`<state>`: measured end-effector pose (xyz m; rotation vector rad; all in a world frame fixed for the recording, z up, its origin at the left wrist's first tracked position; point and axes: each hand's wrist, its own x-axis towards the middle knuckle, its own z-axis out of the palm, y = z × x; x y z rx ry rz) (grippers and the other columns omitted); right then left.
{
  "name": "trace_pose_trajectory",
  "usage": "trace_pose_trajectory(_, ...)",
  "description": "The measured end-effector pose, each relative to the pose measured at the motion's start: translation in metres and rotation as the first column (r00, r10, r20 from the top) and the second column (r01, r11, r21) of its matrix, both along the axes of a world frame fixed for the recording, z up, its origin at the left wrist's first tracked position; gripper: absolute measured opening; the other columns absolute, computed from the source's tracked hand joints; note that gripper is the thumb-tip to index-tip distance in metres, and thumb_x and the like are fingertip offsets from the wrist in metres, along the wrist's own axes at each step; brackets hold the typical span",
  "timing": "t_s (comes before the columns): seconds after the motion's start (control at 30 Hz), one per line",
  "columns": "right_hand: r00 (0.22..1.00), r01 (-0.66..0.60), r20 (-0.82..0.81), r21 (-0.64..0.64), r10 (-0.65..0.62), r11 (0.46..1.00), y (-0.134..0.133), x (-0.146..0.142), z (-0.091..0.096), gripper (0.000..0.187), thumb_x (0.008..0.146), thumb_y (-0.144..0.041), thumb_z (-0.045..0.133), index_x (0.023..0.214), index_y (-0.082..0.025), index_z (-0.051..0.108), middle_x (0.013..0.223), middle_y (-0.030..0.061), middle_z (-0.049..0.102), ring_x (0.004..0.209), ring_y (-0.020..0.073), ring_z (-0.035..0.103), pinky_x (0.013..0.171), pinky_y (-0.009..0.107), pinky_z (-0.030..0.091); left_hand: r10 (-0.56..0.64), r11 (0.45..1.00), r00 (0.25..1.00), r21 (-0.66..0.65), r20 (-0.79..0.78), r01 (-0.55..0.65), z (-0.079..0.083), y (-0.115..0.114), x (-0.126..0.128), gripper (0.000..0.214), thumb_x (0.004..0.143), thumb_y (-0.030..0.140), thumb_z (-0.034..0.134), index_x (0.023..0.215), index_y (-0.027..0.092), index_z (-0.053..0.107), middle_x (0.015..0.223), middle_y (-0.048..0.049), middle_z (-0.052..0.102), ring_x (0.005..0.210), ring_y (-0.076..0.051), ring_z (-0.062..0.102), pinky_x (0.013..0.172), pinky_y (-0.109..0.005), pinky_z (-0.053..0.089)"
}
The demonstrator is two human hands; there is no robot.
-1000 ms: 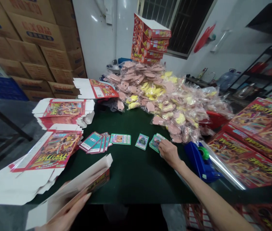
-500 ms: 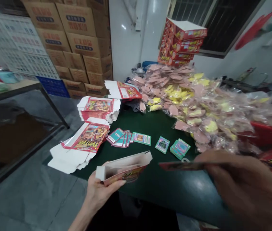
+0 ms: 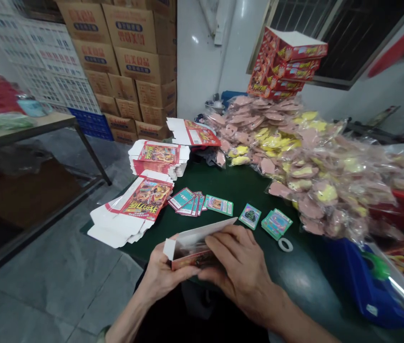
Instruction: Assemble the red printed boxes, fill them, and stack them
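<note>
1. Near the front edge of the dark green tabletop, we hold a half-folded red-and-white carton just above the surface, its white inner side showing.
2. Our left hand cradles the carton from below, its grip closed around the end.
3. Our right hand clenches the carton from above.
4. Just beyond our hands lie a white tape ring, a small stack of trading cards, a single card and a fan of cards.
5. Toward the left edge lie flat printed carton blanks. Near the right edge sits a blue tape dispenser. Along the far edge, pink and yellow packets in clear plastic bags are heaped.
</note>
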<state>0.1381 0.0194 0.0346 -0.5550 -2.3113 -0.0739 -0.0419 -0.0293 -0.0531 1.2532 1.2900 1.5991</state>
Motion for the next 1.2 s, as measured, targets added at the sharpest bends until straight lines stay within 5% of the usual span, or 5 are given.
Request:
trace_pose_trajectory(0.1, 0.999, 0.043, 0.003, -0.08, -0.043, 0.996, -0.008, -0.01, -0.005, 0.029, 0.083, -0.043, 0.059, 0.101, -0.02, 0.062, 0.089, 0.0082, 0.068, 0.084, 0.0249, 0.058, 0.067, 0.039, 0.047, -0.074, 0.997, 0.995, -0.015, -0.06, 0.073, 0.0, -0.003, -0.003, 0.048, 0.06, 0.026, 0.081, 0.104, 0.015, 0.066, 0.09, -0.008, 0.072, 0.077, -0.025, 0.069, 0.07, -0.033, 0.06)
trace_pose_trajectory(0.3, 0.929, 0.163, -0.325, -0.072, -0.178, 0.984, -0.013, -0.002, -0.038, 0.052, 0.083, -0.02, 0.06, 0.131, -0.028, 0.044, 0.127, 0.0119, 0.047, 0.119, 0.0289, 0.046, 0.09, 0.049, 0.047, 0.451, 0.857, 0.889, 0.318, -0.078, -0.407, -0.013, -0.004, 0.002, 0.064, 0.061, 0.024, 0.081, 0.119, 0.021, 0.054, 0.113, -0.0083, 0.062, 0.097, -0.02, 0.065, 0.08, -0.028, 0.057)
trace_pose_trajectory(0.47, 0.734, 0.078, -0.586, -0.43, -0.344, 0.899, -0.011, -0.001, -0.079, 0.051, 0.081, -0.013, 0.06, 0.128, -0.025, 0.044, 0.119, 0.0106, 0.054, 0.106, 0.0227, 0.056, 0.084, 0.042, 0.053, 0.369, 0.84, 0.912, 0.485, -0.179, -0.245, -0.022, 0.001, 0.003, 0.058, 0.07, 0.011, 0.071, 0.122, 0.025, 0.049, 0.109, -0.0068, 0.064, 0.096, -0.019, 0.066, 0.081, -0.031, 0.056)
trace_pose_trajectory(0.73, 0.87, -0.048, -0.473, -0.361, -0.138, 0.932, 0.002, 0.0, -0.077, 0.053, 0.082, -0.007, 0.053, 0.131, -0.027, 0.043, 0.119, 0.0094, 0.049, 0.111, 0.0213, 0.05, 0.086, 0.036, 0.05, 0.208, 0.871, 0.891, 0.491, -0.404, 0.02, 0.002, 0.002, -0.012, 0.049, 0.075, 0.01, 0.062, 0.121, 0.023, 0.052, 0.101, -0.0077, 0.062, 0.094, -0.02, 0.061, 0.077, -0.032, 0.052)
trace_pose_trajectory(1.2, 0.772, -0.182, -0.605, -0.508, -0.198, 0.842, -0.003, 0.004, -0.037, 0.031, 0.084, -0.011, 0.054, 0.112, -0.025, 0.052, 0.094, 0.0028, 0.061, 0.082, 0.0146, 0.062, 0.071, 0.028, 0.052, -0.098, 0.98, 0.922, 0.196, 0.374, 0.025, 0.054, 0.007, 0.01, 0.02, 0.08, 0.012, 0.061, 0.095, 0.024, 0.057, 0.098, -0.0019, 0.064, 0.084, -0.017, 0.066, 0.07, -0.031, 0.055)
